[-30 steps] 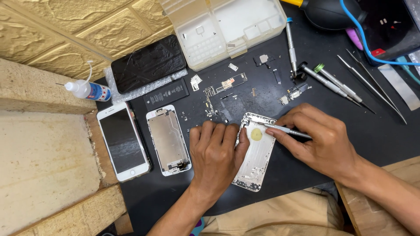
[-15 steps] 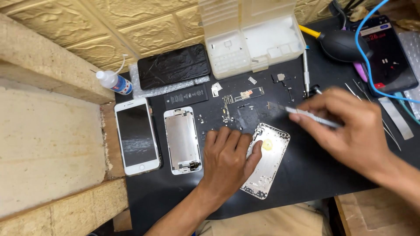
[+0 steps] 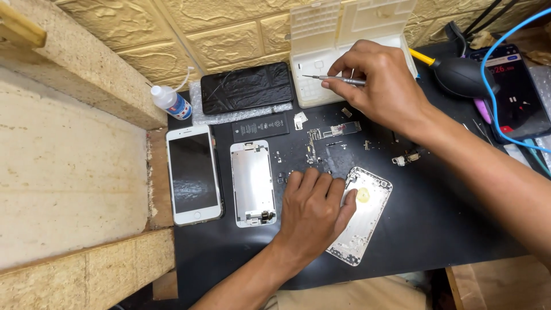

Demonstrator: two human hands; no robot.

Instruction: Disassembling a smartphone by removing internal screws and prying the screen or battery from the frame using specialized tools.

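My left hand [image 3: 313, 212] lies flat on the black mat [image 3: 436, 224], its thumb pressing the left edge of an opened silver phone housing [image 3: 364, 215]. Up at the back, my right hand [image 3: 379, 86] grips a thin metal screwdriver [image 3: 333, 79]. The screwdriver's tip points left over the front of a white plastic parts tray [image 3: 313, 86]. A phone logic board [image 3: 330, 133] and small loose parts lie on the mat between the two hands.
A white phone [image 3: 193, 174] and a display frame [image 3: 251, 182] lie left of my hand. Behind them are a black battery [image 3: 261, 125], a cracked black screen [image 3: 247, 87] and a small glue bottle [image 3: 170, 101]. A black air blower [image 3: 462, 74] and a dark device [image 3: 513, 95] sit at right.
My right hand has lifted the screwdriver off the phone housing and carried it up to the white tray. My left hand has stayed on the housing.
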